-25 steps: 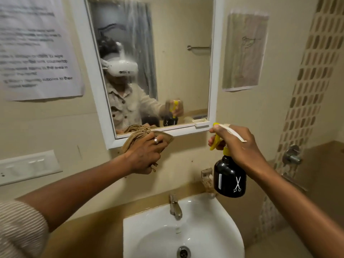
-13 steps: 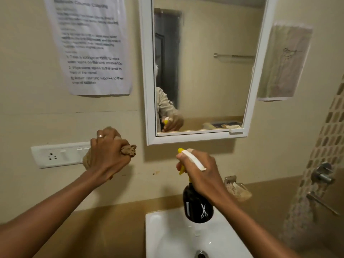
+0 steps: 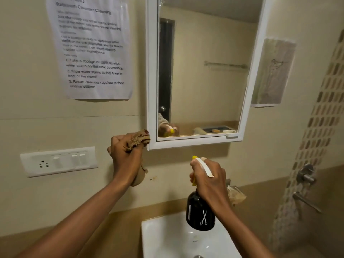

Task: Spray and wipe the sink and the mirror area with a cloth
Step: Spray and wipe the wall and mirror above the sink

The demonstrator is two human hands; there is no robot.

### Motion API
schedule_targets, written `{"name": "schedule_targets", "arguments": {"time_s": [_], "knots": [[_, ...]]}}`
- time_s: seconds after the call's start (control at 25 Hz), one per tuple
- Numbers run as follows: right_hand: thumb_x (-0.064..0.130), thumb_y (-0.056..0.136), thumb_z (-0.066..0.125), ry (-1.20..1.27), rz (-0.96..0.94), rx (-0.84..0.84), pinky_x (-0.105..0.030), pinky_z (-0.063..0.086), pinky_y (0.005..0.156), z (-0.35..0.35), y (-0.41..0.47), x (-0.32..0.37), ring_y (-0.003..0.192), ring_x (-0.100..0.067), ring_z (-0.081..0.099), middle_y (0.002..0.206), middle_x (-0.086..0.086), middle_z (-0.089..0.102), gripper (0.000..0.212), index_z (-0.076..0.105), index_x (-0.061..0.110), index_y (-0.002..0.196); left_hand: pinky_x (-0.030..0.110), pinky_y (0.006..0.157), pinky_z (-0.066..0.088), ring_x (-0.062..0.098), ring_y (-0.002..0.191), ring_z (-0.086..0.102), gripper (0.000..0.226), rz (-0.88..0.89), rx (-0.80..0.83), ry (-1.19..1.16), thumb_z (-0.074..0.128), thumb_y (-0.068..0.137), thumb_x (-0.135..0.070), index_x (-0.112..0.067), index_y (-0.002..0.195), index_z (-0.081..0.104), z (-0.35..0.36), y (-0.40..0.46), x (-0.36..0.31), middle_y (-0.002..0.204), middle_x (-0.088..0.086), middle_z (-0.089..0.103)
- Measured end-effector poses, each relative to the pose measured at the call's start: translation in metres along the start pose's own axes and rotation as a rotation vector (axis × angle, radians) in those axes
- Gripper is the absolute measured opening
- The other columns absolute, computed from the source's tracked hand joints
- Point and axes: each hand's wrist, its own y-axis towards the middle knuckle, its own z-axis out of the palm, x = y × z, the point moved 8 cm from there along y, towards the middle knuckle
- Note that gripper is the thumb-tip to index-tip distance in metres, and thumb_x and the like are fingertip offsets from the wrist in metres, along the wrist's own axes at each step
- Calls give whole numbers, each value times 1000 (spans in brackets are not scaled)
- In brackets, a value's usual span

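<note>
My left hand (image 3: 126,157) grips a bunched tan cloth (image 3: 138,139) and presses it against the lower left corner of the white mirror frame (image 3: 151,90). My right hand (image 3: 208,177) holds a black spray bottle (image 3: 200,215) with a yellow-and-white trigger head, upright above the white sink (image 3: 167,239). The bottle's nozzle faces the wall below the mirror glass (image 3: 204,71). Only the sink's back part shows at the bottom edge.
A printed instruction sheet (image 3: 91,47) hangs on the wall left of the mirror. A white switch panel (image 3: 58,162) sits left of my left hand. A soap holder (image 3: 235,194) is behind my right hand. Chrome taps (image 3: 306,175) project from the tiled wall at right.
My left hand with the cloth has moved right, from beside the switch panel to the mirror frame's lower left corner. The view has shifted slightly; the bottle stays over the sink.
</note>
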Motion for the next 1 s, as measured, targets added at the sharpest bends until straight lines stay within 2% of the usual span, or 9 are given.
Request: {"name": "schedule_targets", "arguments": {"time_s": [0.08, 0.16, 0.32, 0.44, 0.52, 0.68, 0.76, 0.88, 1.0], "knots": [[31, 98, 55, -51, 56, -77, -42, 53, 61, -21, 6, -13, 64, -26, 67, 62, -11, 71, 44, 64, 4, 66, 13, 91, 33, 23, 105, 46, 24, 119, 66, 90, 69, 85, -13, -34, 97, 70, 33, -14, -20, 108, 5, 53], [31, 97, 55, -68, 99, -137, -44, 54, 62, -43, 12, -26, 63, -29, 66, 62, -14, 71, 44, 63, 1, 67, 7, 86, 27, 18, 105, 43, 31, 326, 153, 181, 69, 84, -9, -33, 102, 71, 70, -26, -44, 110, 1, 51], [30, 98, 56, -69, 141, -274, -35, 55, 56, -87, 20, -49, 62, -33, 66, 63, -12, 70, 40, 63, 2, 70, 37, 87, 37, 19, 115, 41, 26, 790, 412, 458, 66, 84, -30, -42, 107, 65, 153, -45, -73, 120, -6, 54], [27, 101, 57, -85, 132, -317, -12, 42, 45, -109, 18, -56, 49, -7, 62, 66, -9, 72, 41, 66, 0, 72, 45, 87, 38, 27, 120, 37, 28, 1056, 549, 720, 64, 83, -32, -34, 111, 63, 219, -65, -85, 132, 2, 48], [27, 101, 59, -100, 116, -311, -15, 44, 47, -119, 16, -58, 48, -2, 62, 64, -8, 71, 42, 67, 2, 69, 52, 92, 39, 34, 126, 39, 30, 1193, 625, 988, 66, 83, -26, -26, 114, 65, 256, -71, -79, 138, 7, 45], [30, 101, 62, -118, 119, -270, -29, 48, 57, -125, 17, -64, 57, -9, 64, 65, -5, 73, 42, 71, 11, 65, 57, 111, 29, 39, 136, 34, 26, 1343, 715, 1242, 62, 89, -25, -21, 113, 71, 268, -61, -58, 141, 6, 45], [29, 102, 62, -123, 92, -246, -28, 48, 57, -122, 18, -56, 58, -8, 65, 65, -6, 73, 42, 72, 9, 66, 55, 109, 31, 37, 136, 33, 25, 1395, 747, 1249, 63, 88, -27, -23, 111, 71, 255, -54, -53, 139, 4, 46], [25, 103, 61, -86, 73, -197, -11, 44, 47, -101, 21, -39, 52, -1, 63, 67, -7, 73, 41, 71, 4, 69, 54, 103, 38, 34, 130, 36, 22, 1426, 789, 1246, 64, 83, -29, -25, 103, 72, 222, -39, -48, 132, 3, 49], [32, 103, 60, -84, 12, -125, -25, 53, 56, -70, 26, -20, 63, -10, 68, 69, -3, 74, 43, 71, 10, 68, 56, 98, 42, 34, 126, 41, 28, 1445, 790, 1266, 64, 76, -30, -25, 102, 71, 181, -29, -40, 127, 2, 51]]}}
